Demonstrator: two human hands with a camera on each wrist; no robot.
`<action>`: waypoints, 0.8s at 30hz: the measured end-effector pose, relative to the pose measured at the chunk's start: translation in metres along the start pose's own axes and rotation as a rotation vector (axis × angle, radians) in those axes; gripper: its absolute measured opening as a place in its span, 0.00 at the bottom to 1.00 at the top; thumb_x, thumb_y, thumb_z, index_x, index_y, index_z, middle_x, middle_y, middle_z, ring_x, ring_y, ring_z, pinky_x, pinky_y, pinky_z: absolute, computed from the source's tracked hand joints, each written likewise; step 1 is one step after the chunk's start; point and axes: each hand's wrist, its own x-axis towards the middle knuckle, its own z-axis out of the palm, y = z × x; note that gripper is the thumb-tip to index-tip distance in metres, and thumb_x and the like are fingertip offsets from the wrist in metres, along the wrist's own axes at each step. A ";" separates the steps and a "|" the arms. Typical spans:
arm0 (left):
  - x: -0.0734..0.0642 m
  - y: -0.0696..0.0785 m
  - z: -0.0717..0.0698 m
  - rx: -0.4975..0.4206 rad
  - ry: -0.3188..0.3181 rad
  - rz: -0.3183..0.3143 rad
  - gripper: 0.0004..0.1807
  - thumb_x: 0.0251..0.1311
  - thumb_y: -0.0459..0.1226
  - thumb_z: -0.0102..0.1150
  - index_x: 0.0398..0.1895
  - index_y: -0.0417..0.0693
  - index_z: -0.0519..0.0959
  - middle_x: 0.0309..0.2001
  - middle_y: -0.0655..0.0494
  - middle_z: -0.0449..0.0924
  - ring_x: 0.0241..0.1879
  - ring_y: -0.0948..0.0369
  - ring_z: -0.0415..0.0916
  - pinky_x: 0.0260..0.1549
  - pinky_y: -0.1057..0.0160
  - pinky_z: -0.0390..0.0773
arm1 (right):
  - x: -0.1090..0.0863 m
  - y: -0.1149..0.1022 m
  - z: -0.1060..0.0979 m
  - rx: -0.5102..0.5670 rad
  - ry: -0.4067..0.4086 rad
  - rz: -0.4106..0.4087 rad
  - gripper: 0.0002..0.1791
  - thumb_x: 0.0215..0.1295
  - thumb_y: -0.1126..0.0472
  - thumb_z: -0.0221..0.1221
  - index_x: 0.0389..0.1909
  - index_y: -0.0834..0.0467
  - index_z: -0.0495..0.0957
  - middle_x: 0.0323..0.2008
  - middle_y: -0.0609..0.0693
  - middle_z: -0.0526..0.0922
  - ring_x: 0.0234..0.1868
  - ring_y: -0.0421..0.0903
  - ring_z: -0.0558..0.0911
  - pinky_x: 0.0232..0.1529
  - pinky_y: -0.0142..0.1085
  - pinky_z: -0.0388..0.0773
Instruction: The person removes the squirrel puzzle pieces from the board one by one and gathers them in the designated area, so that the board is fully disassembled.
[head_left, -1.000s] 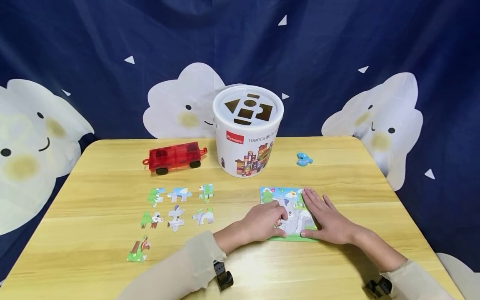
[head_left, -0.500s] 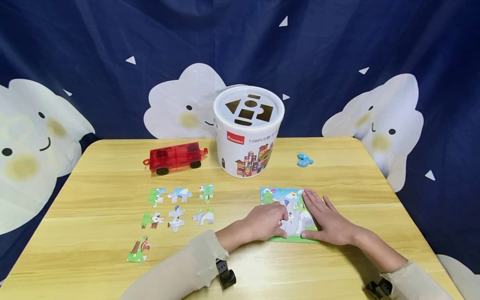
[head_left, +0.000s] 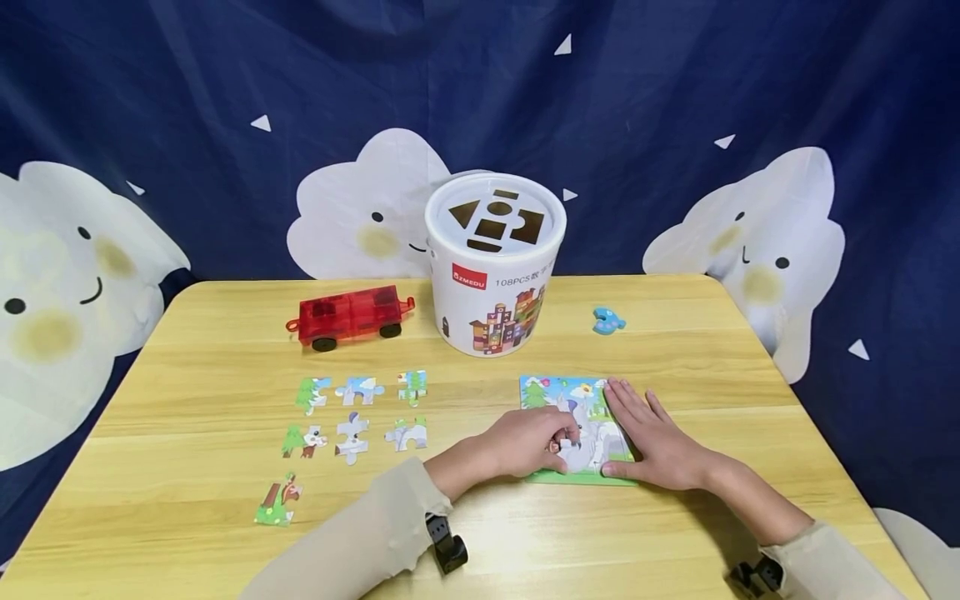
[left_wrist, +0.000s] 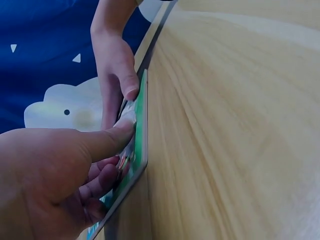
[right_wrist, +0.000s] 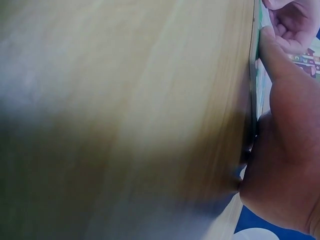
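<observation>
A rectangular puzzle board [head_left: 542, 390] printed with a grey animal lies on the table's right half. My left hand [head_left: 528, 443] reaches over its left side, fingers curled. Between its thumb and fingers it pinches a grey-white jigsaw piece [head_left: 567, 445] at the board's surface; the fingers partly hide the piece. In the left wrist view, the left thumb [left_wrist: 112, 140] lies over the board near its green edge. My right hand [head_left: 667, 442] rests along the board's right side, its fingers straight and its thumb on the lower edge.
Several loose jigsaw pieces, one with a squirrel [head_left: 278, 500], lie in rows at left. Behind them stands a red toy wagon [head_left: 351, 317]. A white bucket [head_left: 491, 292] with shape holes in its lid stands at back centre. A small blue toy [head_left: 608, 321] lies further right.
The left hand's fingers have shifted slightly, and the edge of a grey-white jigsaw piece now shows between them. The right hand and the loose pieces have stayed in place.
</observation>
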 end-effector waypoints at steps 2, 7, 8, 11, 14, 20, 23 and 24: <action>0.000 -0.002 -0.001 -0.004 -0.006 0.007 0.16 0.60 0.45 0.73 0.48 0.57 0.80 0.38 0.68 0.74 0.38 0.70 0.69 0.38 0.71 0.71 | 0.000 0.000 0.000 -0.001 0.000 0.000 0.60 0.66 0.35 0.61 0.80 0.66 0.40 0.80 0.66 0.41 0.80 0.62 0.40 0.76 0.58 0.31; 0.001 -0.005 -0.003 -0.009 -0.031 0.022 0.17 0.61 0.43 0.72 0.52 0.56 0.81 0.41 0.67 0.76 0.40 0.71 0.70 0.43 0.72 0.72 | 0.000 0.000 0.000 -0.003 0.003 -0.002 0.60 0.66 0.35 0.61 0.80 0.67 0.41 0.80 0.66 0.41 0.80 0.63 0.41 0.76 0.57 0.30; 0.000 -0.005 -0.003 -0.010 -0.037 0.025 0.18 0.61 0.43 0.72 0.53 0.56 0.81 0.42 0.67 0.77 0.40 0.71 0.70 0.44 0.72 0.72 | 0.000 0.000 0.000 -0.003 0.002 -0.002 0.60 0.66 0.35 0.61 0.80 0.66 0.41 0.80 0.66 0.41 0.80 0.63 0.41 0.76 0.57 0.30; 0.000 -0.005 -0.005 -0.007 -0.049 0.035 0.18 0.62 0.42 0.72 0.55 0.55 0.81 0.44 0.66 0.77 0.41 0.70 0.70 0.46 0.71 0.72 | 0.000 0.001 0.000 -0.003 0.003 -0.005 0.60 0.66 0.35 0.61 0.80 0.66 0.41 0.80 0.66 0.42 0.80 0.63 0.41 0.76 0.58 0.31; 0.000 -0.005 -0.006 0.002 -0.053 0.042 0.19 0.63 0.42 0.71 0.56 0.54 0.81 0.46 0.65 0.78 0.42 0.71 0.70 0.48 0.71 0.72 | 0.000 0.000 0.001 -0.003 0.005 -0.006 0.60 0.66 0.35 0.61 0.80 0.66 0.41 0.80 0.66 0.42 0.80 0.63 0.41 0.76 0.58 0.31; 0.000 -0.007 -0.006 0.010 -0.043 0.060 0.19 0.63 0.45 0.70 0.56 0.54 0.82 0.48 0.64 0.80 0.42 0.71 0.71 0.46 0.72 0.72 | 0.000 0.000 0.001 -0.003 0.013 -0.010 0.59 0.67 0.35 0.61 0.80 0.66 0.40 0.80 0.66 0.42 0.80 0.63 0.41 0.76 0.58 0.30; -0.001 -0.009 -0.005 0.006 -0.035 0.073 0.19 0.63 0.45 0.70 0.56 0.53 0.82 0.47 0.64 0.80 0.41 0.71 0.70 0.45 0.72 0.72 | 0.000 0.000 0.002 -0.004 0.012 -0.010 0.59 0.67 0.35 0.61 0.80 0.67 0.40 0.80 0.66 0.41 0.80 0.63 0.41 0.76 0.57 0.30; -0.001 -0.010 -0.005 0.004 -0.033 0.077 0.19 0.63 0.45 0.70 0.55 0.53 0.82 0.48 0.64 0.80 0.41 0.71 0.70 0.45 0.72 0.72 | 0.000 0.000 0.002 -0.003 0.011 -0.009 0.59 0.67 0.35 0.61 0.80 0.66 0.40 0.80 0.66 0.41 0.80 0.63 0.41 0.76 0.56 0.29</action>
